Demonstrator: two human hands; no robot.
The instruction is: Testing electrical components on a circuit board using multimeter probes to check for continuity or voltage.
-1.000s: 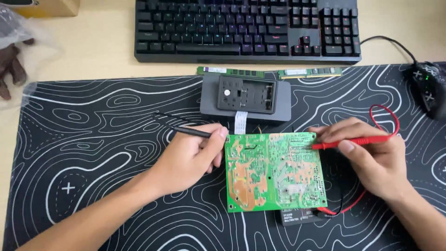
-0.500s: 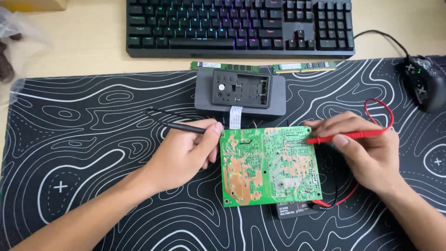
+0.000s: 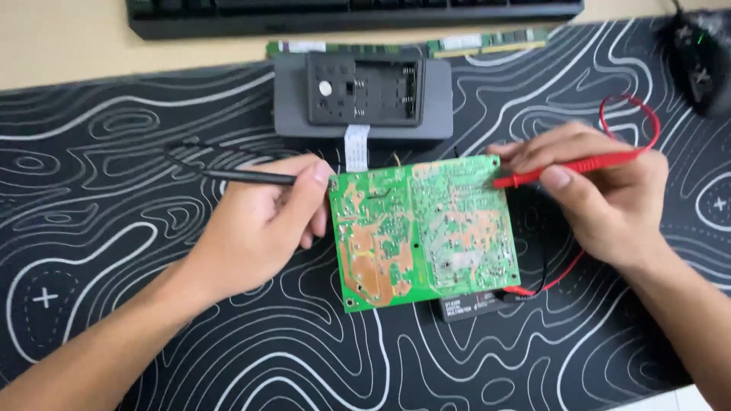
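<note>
1. Far left, the black desk mat (image 3: 99, 251) with white contour lines covers the desk; the person's left forearm comes in across it from the bottom-left corner.
2. The left hand (image 3: 259, 224) is curled shut around a black probe (image 3: 244, 176); the probe lies nearly level, its shaft running out leftward past the knuckles; thumb and forefinger pinch it just beside the board's left edge.
3. Centre, the green circuit board (image 3: 422, 228) lies solder-side up on the mat, tilted slightly, between the two hands.
4. Above it sits a grey box (image 3: 362, 95) with an open, dark recess in its top; inside that recess show a small round silver disc and metal spring contacts; a white ribbon cable (image 3: 355, 147) runs down from the box toward the board.
5. Behind the box, a green memory stick (image 3: 487, 39) lies along the edge of the black keyboard (image 3: 350, 15).
6. Under the board's lower edge, a small black multimeter (image 3: 468, 308) peeks out.
7. The right hand (image 3: 609, 194) is closed on a red probe (image 3: 567, 169), its tip touching the board's upper right corner; a red lead (image 3: 632, 114) loops behind the hand.
8. Top right, a black mouse (image 3: 704, 57).
</note>
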